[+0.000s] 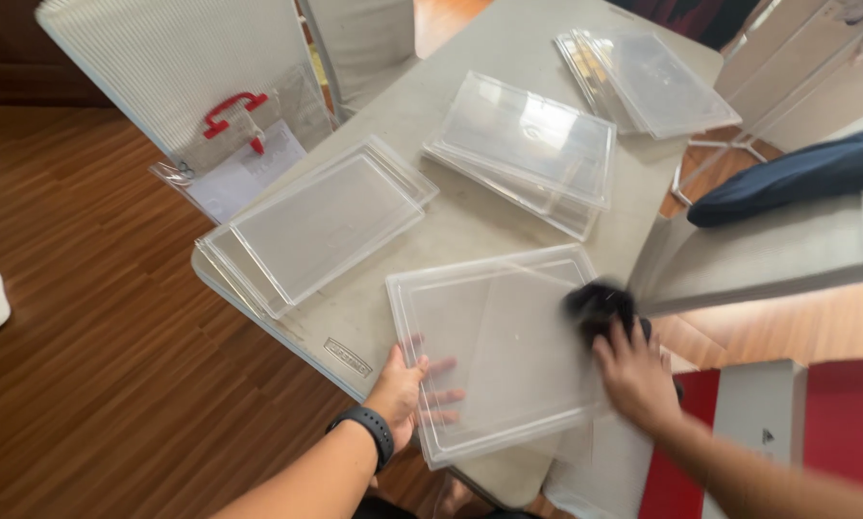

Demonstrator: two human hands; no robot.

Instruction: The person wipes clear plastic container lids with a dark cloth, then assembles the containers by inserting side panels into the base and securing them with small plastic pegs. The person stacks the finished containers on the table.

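Note:
A clear plastic tray [499, 327] lies at the near edge of the grey table [451, 226]. My left hand [407, 384], with a dark watch on the wrist, grips the tray's near left corner, fingers tucked under it. My right hand [633, 375] presses a black cloth [600, 306] onto the tray's right side; hand and cloth are blurred by motion.
More clear trays lie on the table: one at the left [316, 226], a stack in the middle [528, 149], another stack at the far end [643, 82]. A ribbed white panel with a red clip [230, 111] leans at the left. A dark blue cushion [797, 173] lies on the right.

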